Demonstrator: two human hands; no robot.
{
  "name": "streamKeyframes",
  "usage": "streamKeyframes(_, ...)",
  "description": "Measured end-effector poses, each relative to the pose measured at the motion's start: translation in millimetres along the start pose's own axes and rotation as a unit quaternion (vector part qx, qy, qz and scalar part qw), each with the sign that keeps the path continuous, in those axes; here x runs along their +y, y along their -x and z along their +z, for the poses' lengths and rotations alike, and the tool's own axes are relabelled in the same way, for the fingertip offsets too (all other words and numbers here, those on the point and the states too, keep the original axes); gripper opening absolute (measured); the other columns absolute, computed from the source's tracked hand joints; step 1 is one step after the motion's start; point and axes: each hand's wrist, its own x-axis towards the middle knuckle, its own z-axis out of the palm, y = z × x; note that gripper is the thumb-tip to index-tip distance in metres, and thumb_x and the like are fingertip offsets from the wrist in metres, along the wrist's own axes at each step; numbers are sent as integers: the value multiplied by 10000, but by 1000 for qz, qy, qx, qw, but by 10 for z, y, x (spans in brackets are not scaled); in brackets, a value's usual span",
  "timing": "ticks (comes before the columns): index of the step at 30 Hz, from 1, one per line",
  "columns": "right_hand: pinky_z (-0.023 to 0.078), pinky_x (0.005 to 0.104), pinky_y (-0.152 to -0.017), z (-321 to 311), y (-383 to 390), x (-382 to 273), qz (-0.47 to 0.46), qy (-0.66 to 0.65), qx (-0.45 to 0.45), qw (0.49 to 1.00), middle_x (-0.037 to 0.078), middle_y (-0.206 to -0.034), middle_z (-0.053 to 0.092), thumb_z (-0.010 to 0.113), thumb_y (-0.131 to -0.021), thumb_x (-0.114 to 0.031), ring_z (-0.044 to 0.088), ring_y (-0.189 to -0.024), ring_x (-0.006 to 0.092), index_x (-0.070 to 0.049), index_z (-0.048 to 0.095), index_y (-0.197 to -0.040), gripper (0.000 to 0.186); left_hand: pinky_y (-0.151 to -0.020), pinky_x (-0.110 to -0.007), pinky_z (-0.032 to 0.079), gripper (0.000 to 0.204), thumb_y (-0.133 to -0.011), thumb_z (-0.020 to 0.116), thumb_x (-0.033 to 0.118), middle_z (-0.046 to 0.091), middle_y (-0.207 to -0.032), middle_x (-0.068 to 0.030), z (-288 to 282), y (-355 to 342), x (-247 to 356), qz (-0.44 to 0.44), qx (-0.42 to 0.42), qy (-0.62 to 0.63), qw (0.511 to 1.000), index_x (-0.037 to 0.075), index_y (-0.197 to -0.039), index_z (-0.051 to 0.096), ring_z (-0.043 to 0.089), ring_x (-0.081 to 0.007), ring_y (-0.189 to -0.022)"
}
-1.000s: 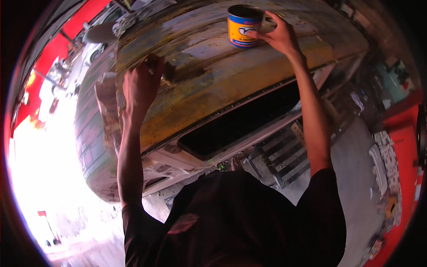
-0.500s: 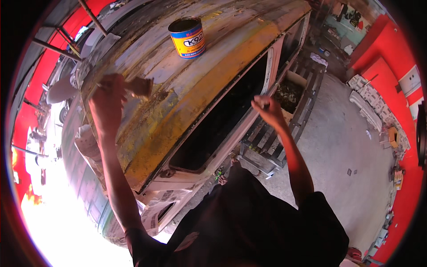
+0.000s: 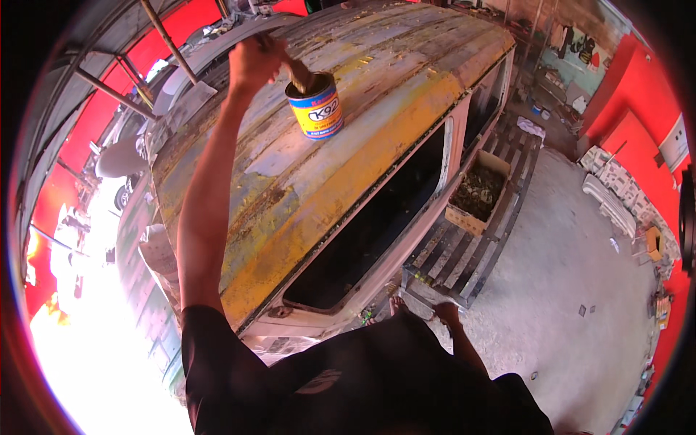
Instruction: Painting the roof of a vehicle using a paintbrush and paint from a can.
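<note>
My left hand point(image 3: 255, 64) is closed round the handle of a paintbrush point(image 3: 298, 74). The brush tilts down, its bristle end at the mouth of a yellow, red and blue paint tin point(image 3: 316, 116); the rim hides the tip. That tin stands upright on a vehicle's ribbed roof point(image 3: 275, 210), which is patchy with yellow, grey and brown. Low beside my body, my right hand point(image 3: 447, 313) is in shadow, away from the roof. Its fingers look curled, and anything inside them is too dark to make out.
Beside the vehicle's window opening point(image 3: 370, 225) stands a slatted metal bench point(image 3: 442, 257) bearing an open cardboard box point(image 3: 464, 220) of dark scraps. Poles point(image 3: 168, 40) rise at the far left. Concrete floor point(image 3: 551, 290) lies to the right, with paper-covered items point(image 3: 616, 177) along a red wall.
My left hand has carried the brush from over the roof's left part up and right to the tin. My right hand has dropped from beside the window opening to near my body.
</note>
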Motion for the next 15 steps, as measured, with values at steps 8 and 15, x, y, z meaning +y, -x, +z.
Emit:
streamKeyframes(8,479,335,-457,698,1005,245,366,-529,-64,763,147,-752,694,663,-772,-250,605,-510,153,9,658,-715,266,-695,-413,538,312,-730,727,376,691,-738,-156,482,-182,-468,28,-102,-226,968,66,-761,712,694,-306,-746)
streamKeyframes(15,482,402,-499,656,352,154,323,-411,-46,851,96,-687,676,656,-824,-276,626,-569,203,-2,642,-736,288,-433,-251,433,260,-825,703,277,618,-574,-40,406,-360,-746,-263,-200,-22,944,46,-706,712,565,-102,-488)
